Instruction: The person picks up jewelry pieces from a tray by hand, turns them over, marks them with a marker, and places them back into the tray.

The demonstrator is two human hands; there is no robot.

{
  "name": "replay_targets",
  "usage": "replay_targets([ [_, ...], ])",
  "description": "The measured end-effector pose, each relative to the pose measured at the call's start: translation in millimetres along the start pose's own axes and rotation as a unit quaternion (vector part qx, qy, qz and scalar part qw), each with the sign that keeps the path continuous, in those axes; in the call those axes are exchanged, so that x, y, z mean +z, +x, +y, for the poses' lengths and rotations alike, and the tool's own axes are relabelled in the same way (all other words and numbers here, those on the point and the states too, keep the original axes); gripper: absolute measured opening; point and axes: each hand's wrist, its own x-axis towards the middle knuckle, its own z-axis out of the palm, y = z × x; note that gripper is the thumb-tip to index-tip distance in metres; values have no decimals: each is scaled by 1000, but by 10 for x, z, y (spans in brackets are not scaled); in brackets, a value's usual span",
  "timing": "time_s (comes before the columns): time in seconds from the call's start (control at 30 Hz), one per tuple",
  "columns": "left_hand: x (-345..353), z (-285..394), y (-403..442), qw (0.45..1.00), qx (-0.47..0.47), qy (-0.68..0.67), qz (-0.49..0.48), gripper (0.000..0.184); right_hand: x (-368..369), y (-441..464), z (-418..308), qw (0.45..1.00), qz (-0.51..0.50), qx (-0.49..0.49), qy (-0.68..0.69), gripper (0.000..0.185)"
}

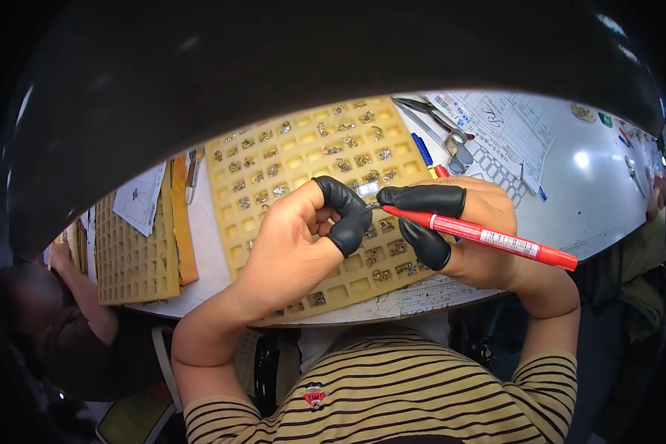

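Note:
Black finger cots cover the thumb and forefinger of both my hands. My left hand (296, 229) is closed in a pinch at a small metal piece (374, 206), mostly hidden between the fingertips. Held in my right hand (473, 222) is a red marker pen (496, 240), its tip end pointing left at the small piece. A small white label (368, 189) shows just above the fingertips; whether it is attached to the piece I cannot tell. Beneath both hands lies a yellow tray (233, 214) of square pockets, many with small silvery jewelry pieces (362, 159) in them.
Scissors (457, 140), a blue pen (422, 149) and printed sheets (496, 122) lie right of the tray. To the left are a second pocketed tray (115, 270), a paper (140, 196) and a knife-like tool (192, 175). Another person's arm (81, 288) rests at the far left.

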Motion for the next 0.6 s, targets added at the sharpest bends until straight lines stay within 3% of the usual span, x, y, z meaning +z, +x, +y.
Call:
replay_targets([
  [0.6,-12,8,8,999,-14,-34,-10,13,-5,13,12,1000,20,14,-20,23],
])
